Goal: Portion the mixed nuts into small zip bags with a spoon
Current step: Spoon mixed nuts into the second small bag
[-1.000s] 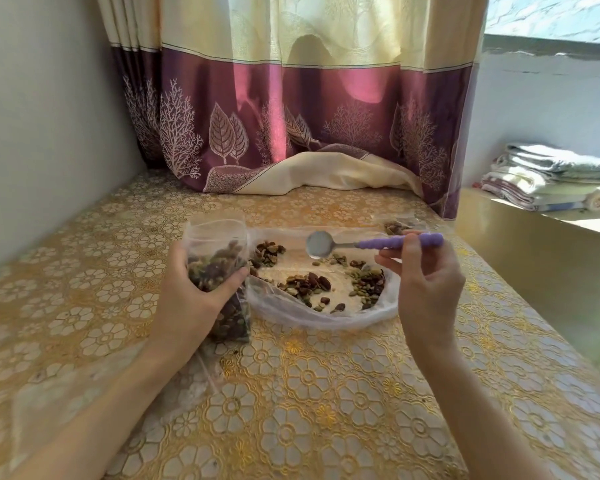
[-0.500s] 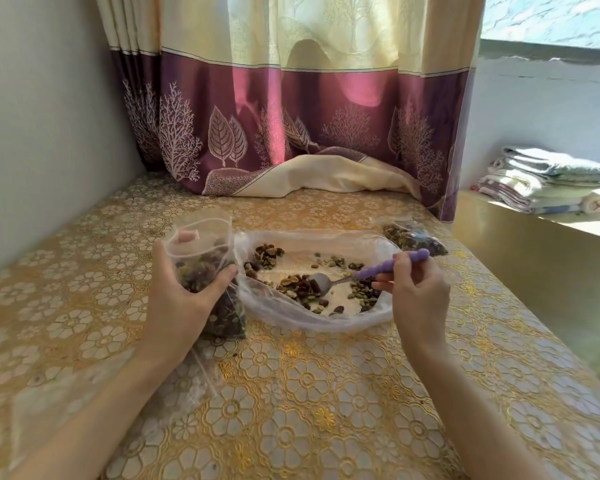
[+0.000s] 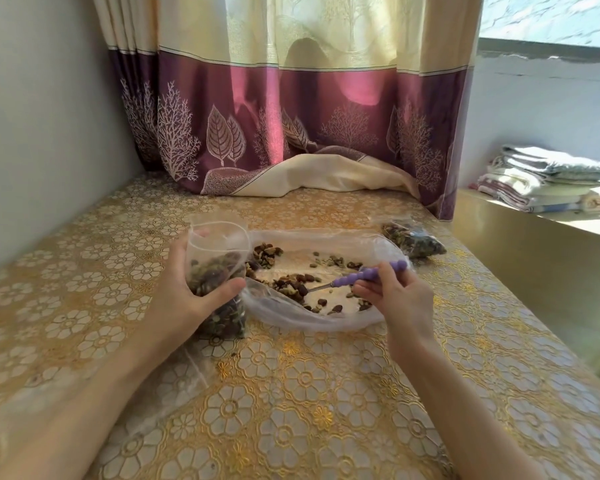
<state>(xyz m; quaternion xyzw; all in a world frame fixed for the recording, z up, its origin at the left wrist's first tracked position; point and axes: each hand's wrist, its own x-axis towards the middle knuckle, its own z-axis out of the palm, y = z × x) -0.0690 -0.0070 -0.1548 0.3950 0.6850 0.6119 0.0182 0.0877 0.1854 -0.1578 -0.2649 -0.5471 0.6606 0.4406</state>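
Note:
My left hand (image 3: 184, 299) grips a small clear zip bag (image 3: 217, 271), upright on the table with its mouth open and mixed nuts filling its lower part. To its right lies a large open plastic bag (image 3: 329, 318) with mixed nuts (image 3: 293, 284) scattered inside. My right hand (image 3: 394, 296) holds a spoon by its purple handle (image 3: 369, 274). The spoon's bowl is down among the nuts in the large bag, mostly hidden by them. A filled small bag (image 3: 413, 239) lies at the far right.
The table carries a gold floral cloth (image 3: 291, 393). Empty clear bags (image 3: 174, 382) lie flat under my left forearm. A purple and cream curtain (image 3: 291, 116) hangs at the back. Folded towels (image 3: 544, 178) sit on a ledge to the right.
My right hand has lowered the spoon from above the large bag into the nuts and pushed its bowl leftward. My left hand has kept hold of the small bag.

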